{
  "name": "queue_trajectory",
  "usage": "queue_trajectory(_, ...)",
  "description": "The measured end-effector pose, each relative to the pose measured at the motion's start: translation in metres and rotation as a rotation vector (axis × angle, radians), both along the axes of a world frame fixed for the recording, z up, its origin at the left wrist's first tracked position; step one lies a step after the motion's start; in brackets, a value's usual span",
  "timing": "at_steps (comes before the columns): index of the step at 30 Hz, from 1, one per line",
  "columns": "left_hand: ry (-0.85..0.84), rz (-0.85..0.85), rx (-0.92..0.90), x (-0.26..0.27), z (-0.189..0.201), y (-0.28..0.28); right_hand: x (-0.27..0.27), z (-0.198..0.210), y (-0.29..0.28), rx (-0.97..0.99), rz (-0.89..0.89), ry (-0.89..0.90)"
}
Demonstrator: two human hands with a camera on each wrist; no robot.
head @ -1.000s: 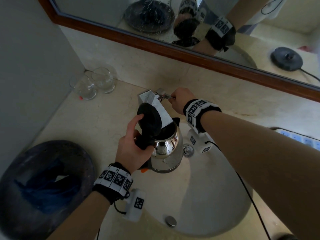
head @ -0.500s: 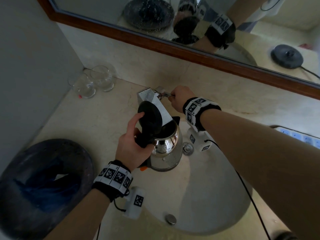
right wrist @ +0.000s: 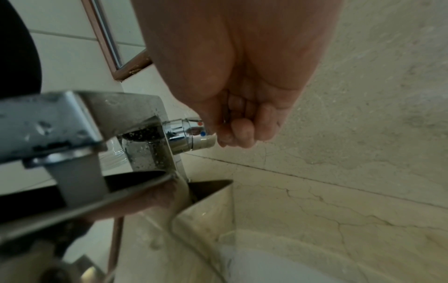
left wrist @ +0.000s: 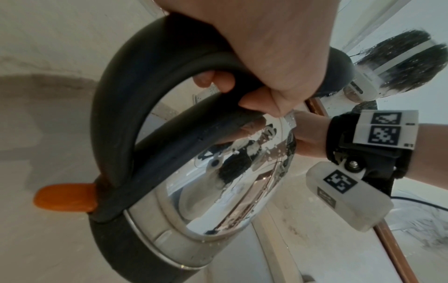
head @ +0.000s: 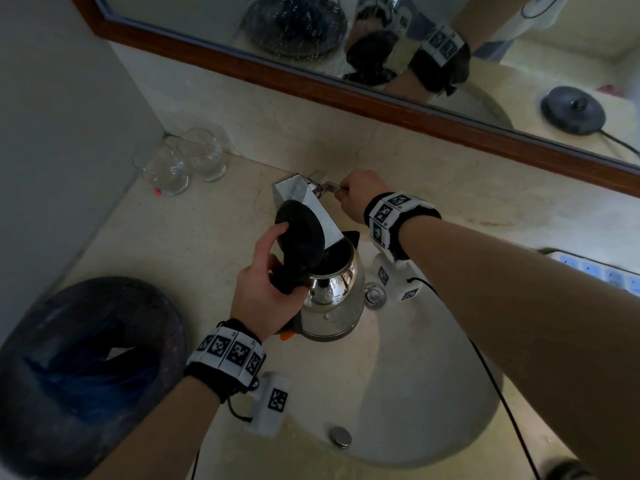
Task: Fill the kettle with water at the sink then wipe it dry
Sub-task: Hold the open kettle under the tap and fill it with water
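— Marble counter (head: 145, 244) runs under a wood-framed mirror (head: 363, 95), with a pale round sink (head: 426, 393) set into it. Where's the kettle?

— Over the sink, held up under the tap (head: 304, 206). The kettle (head: 332, 296) is shiny steel with a black handle (left wrist: 135, 80) and an orange switch (left wrist: 63, 197) at the handle's foot. Its black lid (head: 299, 233) stands open, and the spout of the tap reaches over the opening.

— Who's got hold of it?

— The left hand (head: 263, 292). Its fingers are wrapped tight round the top of the handle; from the wrist view you see two fingertips (left wrist: 215, 80) curling through the loop. The thumb lies up against the lid.

— And the right hand?

— The right hand (head: 360, 199) is at the tap's side lever (right wrist: 191, 134), the chrome one with the red and blue dots. Fingers are curled together at its end; it looks like a grip, though the lever's tip is hidden behind them.

— Water running?

— I can't tell. Drops cling to the tap and the kettle's side.

— What else is about?

— Two glasses (head: 187, 161) in the back left corner, touching each other. A dark bowl (head: 79, 368) with blue cloth inside sits near left. A drain plug (head: 374, 296) shows just right of the kettle.
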State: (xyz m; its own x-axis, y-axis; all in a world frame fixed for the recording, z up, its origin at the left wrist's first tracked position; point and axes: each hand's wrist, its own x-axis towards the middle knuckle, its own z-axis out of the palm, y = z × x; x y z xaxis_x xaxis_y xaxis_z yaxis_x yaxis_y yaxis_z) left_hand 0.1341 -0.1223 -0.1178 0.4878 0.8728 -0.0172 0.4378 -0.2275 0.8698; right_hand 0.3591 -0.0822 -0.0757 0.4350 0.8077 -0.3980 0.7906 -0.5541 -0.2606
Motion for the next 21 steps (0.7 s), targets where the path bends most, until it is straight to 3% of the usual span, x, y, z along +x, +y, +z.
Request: queue_trajectory(21,-0.009,-0.012,-0.010,0.0006,0.0060,-0.0007,0.0003,0.0010,-0.0005,0.001,0.000,0.005)
